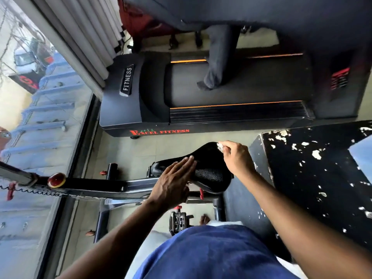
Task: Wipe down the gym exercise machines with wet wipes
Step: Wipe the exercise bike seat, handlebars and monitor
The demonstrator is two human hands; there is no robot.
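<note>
**Both hands on the bike saddle, wipe at its far edge**

From the head camera, looking down past my blue shirt (211, 256), I see the black saddle (209, 170) of an exercise bike just in front of me. My left hand (173, 182) lies flat on the near side of the saddle, fingers straight and pressed together, palm down on the leather; it is spread out and grasps nothing. My right hand (235, 156) reaches to the wide far end of the saddle with its fingers curled in, pinching a small crumpled white wet wipe (220, 147) between thumb and fingertips. The wipe touches the saddle's upper edge, and only a little of it shows beyond my fingers.

Under the saddle the dark bike frame (96, 185) runs off to the left, with a round red knob (56, 179) on top of it and a coiled cable below. A pedal (180, 219) hangs beneath the frame, and a bare foot shows just beside it on the pale tiled floor (124, 150).

Beyond the bike stands a black treadmill (201, 93) with orange side lines, a "FITNESS" badge (127, 79) on its hood and "EXCEL FITNESS" in red along its side. A grey cloth (219, 63) hangs down over its belt. To the right is a black box (314, 178) with badly chipped paint showing white patches. To the left, a large window (36, 109) looks out on a street, blurred.
</note>
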